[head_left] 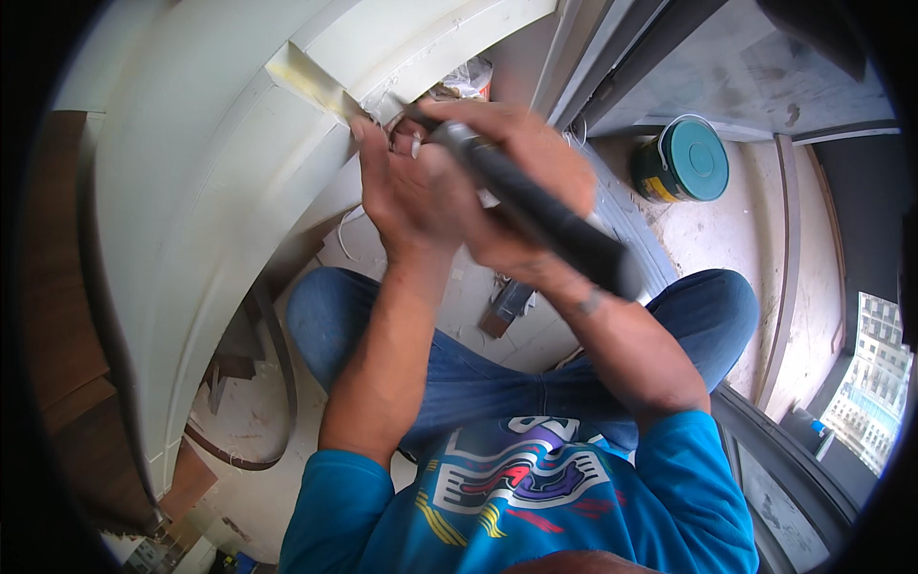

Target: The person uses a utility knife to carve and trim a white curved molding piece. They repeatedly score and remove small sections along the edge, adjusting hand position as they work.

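Note:
A pale, curved cabinet-like panel [215,153] fills the upper left, with a rectangular notch [311,81] cut in its edge. At the notch's lower corner is my left hand [406,191], its thumb against the panel edge and its other fingers curled in. What those fingers hold, if anything, is hidden. My right hand [535,158] is closed round a black-handled tool [540,206], hammer-like in shape, close beside my left hand. Its thick grip slants down to the right, and its far end reaches the panel's edge. Motion blurs the tool and my right hand.
A green-lidded bucket [696,160] stands on the floor at the right, near a glass door frame. Between my bent knees lies a dark bar-like piece [507,308]. A brown curved strip [287,392] loops at lower left. Crumpled plastic [469,78] sits behind the panel.

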The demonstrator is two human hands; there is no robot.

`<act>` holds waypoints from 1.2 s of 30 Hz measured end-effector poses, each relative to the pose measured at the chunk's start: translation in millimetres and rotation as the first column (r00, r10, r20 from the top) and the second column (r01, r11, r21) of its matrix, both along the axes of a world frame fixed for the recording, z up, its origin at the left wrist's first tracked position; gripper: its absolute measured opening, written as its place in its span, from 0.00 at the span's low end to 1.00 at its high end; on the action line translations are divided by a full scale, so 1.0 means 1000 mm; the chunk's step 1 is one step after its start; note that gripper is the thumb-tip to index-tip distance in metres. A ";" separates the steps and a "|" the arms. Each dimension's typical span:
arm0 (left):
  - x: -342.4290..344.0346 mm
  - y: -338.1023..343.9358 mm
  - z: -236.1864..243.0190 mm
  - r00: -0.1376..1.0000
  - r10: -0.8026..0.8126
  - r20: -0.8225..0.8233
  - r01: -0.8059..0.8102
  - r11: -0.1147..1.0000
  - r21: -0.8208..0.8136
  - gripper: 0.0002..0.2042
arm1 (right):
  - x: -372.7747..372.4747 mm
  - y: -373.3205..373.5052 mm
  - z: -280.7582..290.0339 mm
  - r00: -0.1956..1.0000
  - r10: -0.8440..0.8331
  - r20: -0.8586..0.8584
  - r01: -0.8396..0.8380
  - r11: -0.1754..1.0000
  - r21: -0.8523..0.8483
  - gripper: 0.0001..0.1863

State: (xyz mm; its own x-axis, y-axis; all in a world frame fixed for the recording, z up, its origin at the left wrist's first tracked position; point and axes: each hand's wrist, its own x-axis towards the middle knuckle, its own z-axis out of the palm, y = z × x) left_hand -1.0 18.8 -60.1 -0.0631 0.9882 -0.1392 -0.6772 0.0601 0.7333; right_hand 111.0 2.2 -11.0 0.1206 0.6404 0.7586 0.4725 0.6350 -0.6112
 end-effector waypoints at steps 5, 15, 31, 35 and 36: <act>0.031 -0.029 -0.003 0.983 -0.120 -0.141 0.113 0.992 -0.055 0.25 | 0.084 -0.013 0.021 0.979 -0.088 0.183 0.105 0.991 -0.080 0.08; 0.088 0.054 0.036 0.054 0.815 -0.578 0.318 0.534 0.783 0.21 | 0.174 -0.075 0.024 0.938 -0.346 0.035 0.345 0.911 -0.228 0.12; 0.054 -0.001 0.089 -0.861 0.148 -0.486 0.243 0.960 -0.138 0.46 | 0.230 -0.091 0.023 0.916 -0.334 -0.221 0.238 0.897 -0.372 0.23; 0.006 -0.051 0.075 -0.790 0.141 -0.596 0.205 0.978 -0.040 0.48 | 0.230 -0.086 0.025 0.897 -0.362 -0.252 0.247 0.886 -0.393 0.24; 0.002 -0.061 0.072 -0.765 0.178 -0.619 0.226 0.974 0.001 0.47 | 0.233 -0.084 0.024 0.892 -0.374 -0.252 0.259 0.882 -0.393 0.25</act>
